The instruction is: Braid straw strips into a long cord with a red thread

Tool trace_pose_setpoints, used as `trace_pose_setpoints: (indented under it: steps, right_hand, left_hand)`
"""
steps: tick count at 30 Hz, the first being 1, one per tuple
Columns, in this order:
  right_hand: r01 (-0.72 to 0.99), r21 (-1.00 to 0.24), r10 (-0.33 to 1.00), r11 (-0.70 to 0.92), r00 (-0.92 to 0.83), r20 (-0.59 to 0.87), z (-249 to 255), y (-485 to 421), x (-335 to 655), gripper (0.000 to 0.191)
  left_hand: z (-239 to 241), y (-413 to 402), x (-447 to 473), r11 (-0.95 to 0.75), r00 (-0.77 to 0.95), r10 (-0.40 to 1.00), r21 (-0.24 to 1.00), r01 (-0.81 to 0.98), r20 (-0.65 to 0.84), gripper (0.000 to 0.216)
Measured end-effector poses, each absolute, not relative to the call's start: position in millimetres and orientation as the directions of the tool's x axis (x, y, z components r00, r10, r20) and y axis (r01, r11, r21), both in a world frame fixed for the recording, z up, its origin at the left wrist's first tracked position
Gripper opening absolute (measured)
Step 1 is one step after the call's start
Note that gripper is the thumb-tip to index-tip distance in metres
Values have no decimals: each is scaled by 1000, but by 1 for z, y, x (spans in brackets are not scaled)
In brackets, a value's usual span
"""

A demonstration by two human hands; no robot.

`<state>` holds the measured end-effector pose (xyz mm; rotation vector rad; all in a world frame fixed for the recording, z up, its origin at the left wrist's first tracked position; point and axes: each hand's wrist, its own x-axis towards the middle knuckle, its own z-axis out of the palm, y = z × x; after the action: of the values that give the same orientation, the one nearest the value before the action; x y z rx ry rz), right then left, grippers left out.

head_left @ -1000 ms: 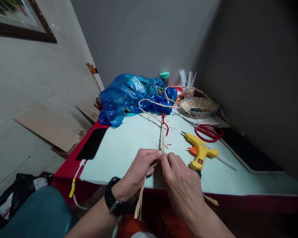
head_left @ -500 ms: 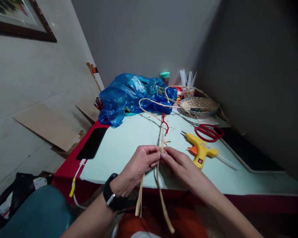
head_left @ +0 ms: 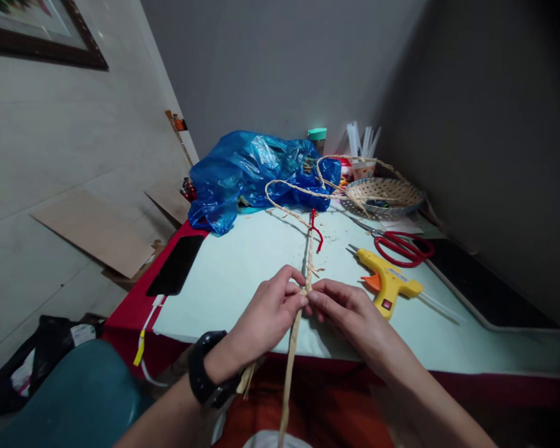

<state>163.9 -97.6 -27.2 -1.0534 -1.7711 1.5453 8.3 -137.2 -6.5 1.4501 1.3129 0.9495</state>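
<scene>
My left hand (head_left: 267,314), with a black watch on its wrist, and my right hand (head_left: 350,311) meet over the near edge of the pale table (head_left: 242,267). Both pinch a tan braided straw cord (head_left: 309,261) where the plait ends. Loose straw strips (head_left: 289,373) hang down from my fingers toward my lap. A red tie (head_left: 315,227) is knotted round the cord farther up, and the cord loops back toward the blue plastic bag (head_left: 252,171).
A yellow glue gun (head_left: 387,283) lies right of my hands, red scissors (head_left: 401,244) beyond it. A woven basket (head_left: 385,194) and a cup of glue sticks (head_left: 363,152) stand at the back. A black phone (head_left: 175,272) lies left, a dark tablet (head_left: 485,289) right.
My right hand drew back and now pinches the cord at the plait's end. The loose strips shifted, with one now hanging straight down between my hands. The camera moved slightly.
</scene>
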Motion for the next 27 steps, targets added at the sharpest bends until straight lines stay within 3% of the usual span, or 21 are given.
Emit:
trace_pose_setpoints:
  steps: [3,6,11,16,22,25,27]
  right_hand:
    - [175,-984,865,-3,-494,-90,-27,-99,164,27]
    - [160,-986,869,-41,-482,-114,-28,-101,164,29]
    - [204,-977,893,54,-447,-44,-30,-101,162,27]
    - [394,-888,920,237,-384,75,-27,-103,162,28]
    - [361,-906,924,221,-376,75,-28,-105,162,29]
    - [305,-940,936,153,-349,39,-32,-103,163,29]
    - [261,-961,941,87,-338,-7,-34,-101,165,29]
  left_hand:
    - [1,-140,8,-80,73,996,808,583,45,10]
    - [1,-142,12,-99,26,993,711,696,114,14]
    - [-5,-144,19,-100,-15,987,680,726,162,16]
    - [-1,-145,13,-74,-14,994,781,620,106,16]
    - [5,-149,19,-63,-126,976,790,610,175,15]
    - [-2,-156,30,-145,-103,950,705,694,296,15]
    - [-13,-163,39,-242,8,911,520,819,413,18]
